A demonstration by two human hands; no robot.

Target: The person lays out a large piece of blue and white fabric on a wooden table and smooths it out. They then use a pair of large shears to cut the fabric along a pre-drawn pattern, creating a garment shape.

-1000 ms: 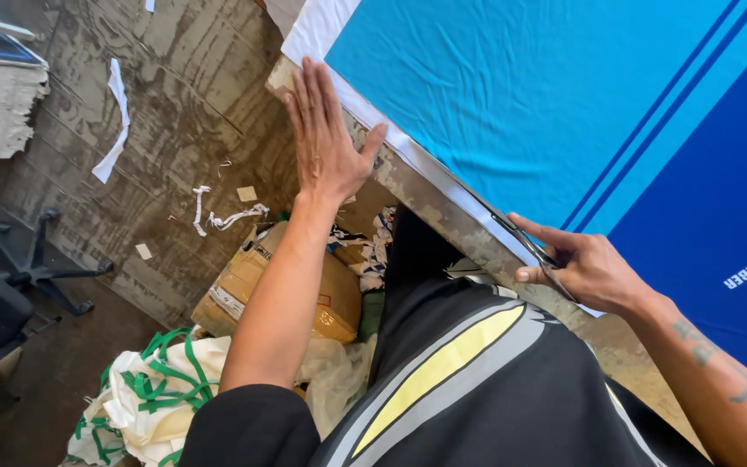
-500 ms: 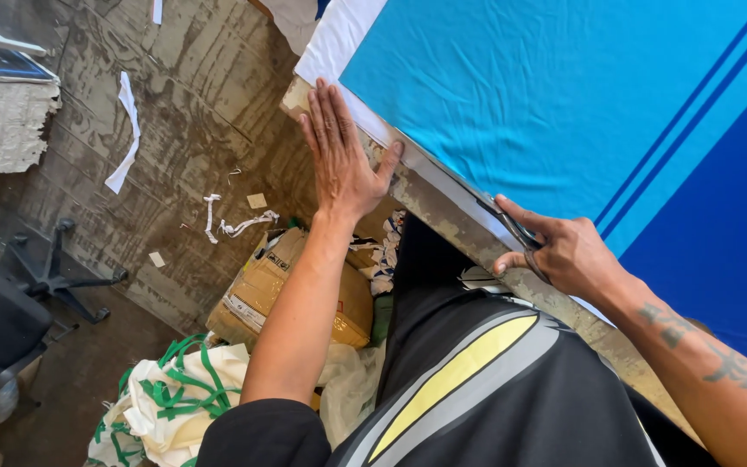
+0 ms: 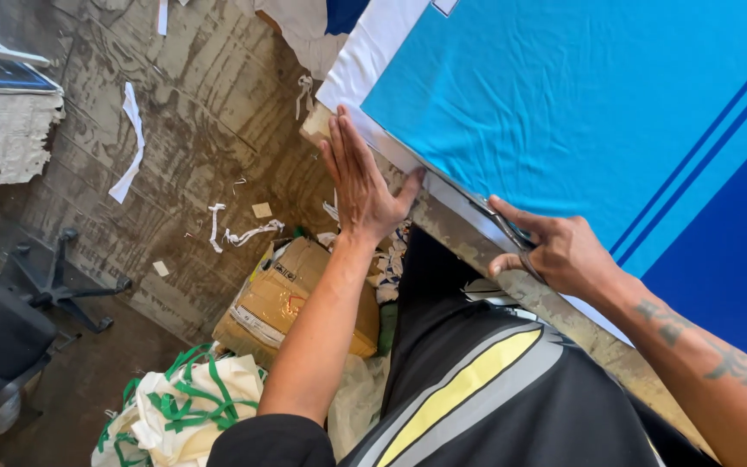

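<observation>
A large light blue cloth (image 3: 564, 112) with a white border strip (image 3: 365, 69) and a dark blue part (image 3: 737, 277) lies spread over a worn table (image 3: 460, 238). My left hand (image 3: 360, 186) is pressed flat, fingers together, against the table's edge where the white border ends. My right hand (image 3: 564, 251) grips dark metal scissors (image 3: 503, 227) at the cloth's edge, blades pointing toward my left hand. My black and yellow top fills the lower middle of the view.
On the stained floor below are a cardboard box (image 3: 296, 298), a heap of white and green cloth scraps (image 3: 183, 415), loose white strips (image 3: 127, 143) and a black office chair (image 3: 10, 320). More white cloth hangs past the table's far corner (image 3: 304, 35).
My right hand with the scissors has moved along the table edge, closer to my left hand. My left hand stays flat on the edge. The view has shifted slightly.
</observation>
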